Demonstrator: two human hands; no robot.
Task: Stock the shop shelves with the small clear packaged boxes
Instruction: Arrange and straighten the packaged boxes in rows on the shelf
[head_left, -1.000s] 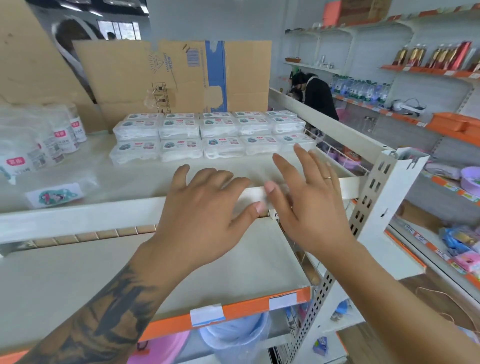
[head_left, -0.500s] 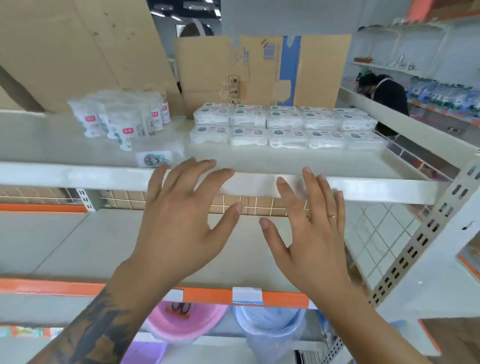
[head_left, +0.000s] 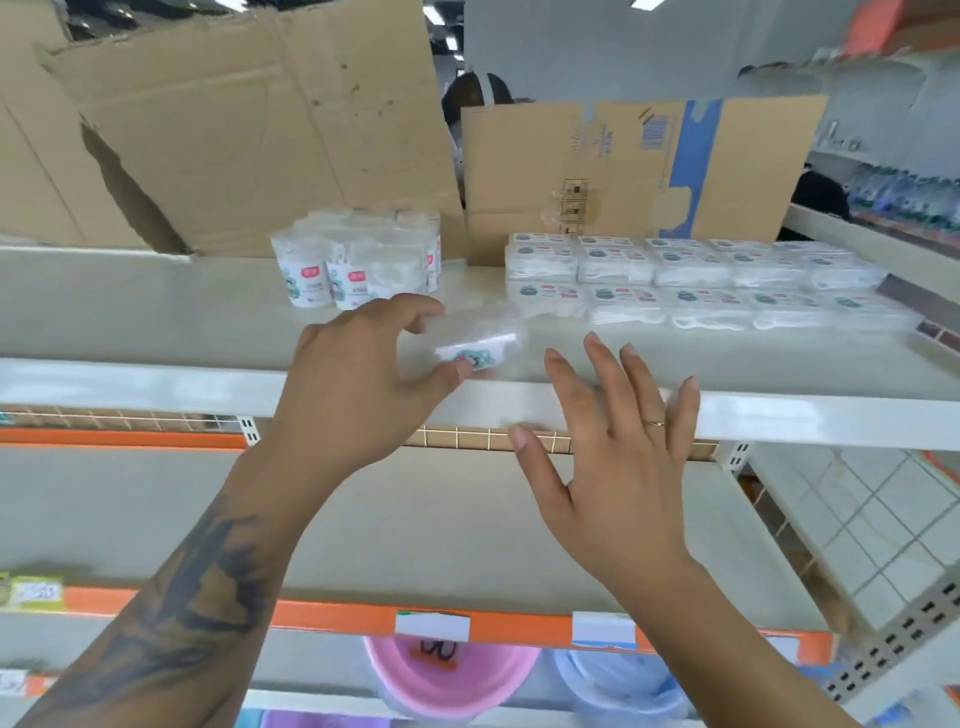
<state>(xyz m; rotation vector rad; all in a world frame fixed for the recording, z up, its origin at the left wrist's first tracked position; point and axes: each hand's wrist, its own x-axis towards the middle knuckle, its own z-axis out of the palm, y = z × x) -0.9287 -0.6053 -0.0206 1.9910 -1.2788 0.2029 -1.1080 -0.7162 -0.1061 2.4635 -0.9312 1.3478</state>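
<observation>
One loose clear pack on the top shelf front edge was now pinched by left hand, flat half a second earlier; right hand hovered, fingers spread. Stocked rows sat behind, so it likely joins them

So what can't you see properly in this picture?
- Head view: the small clear box in the left hand is blurred, so its label is unreadable.
- The pink basin is half hidden behind the orange shelf edge.
- Print on the stacked boxes is too small.
</observation>
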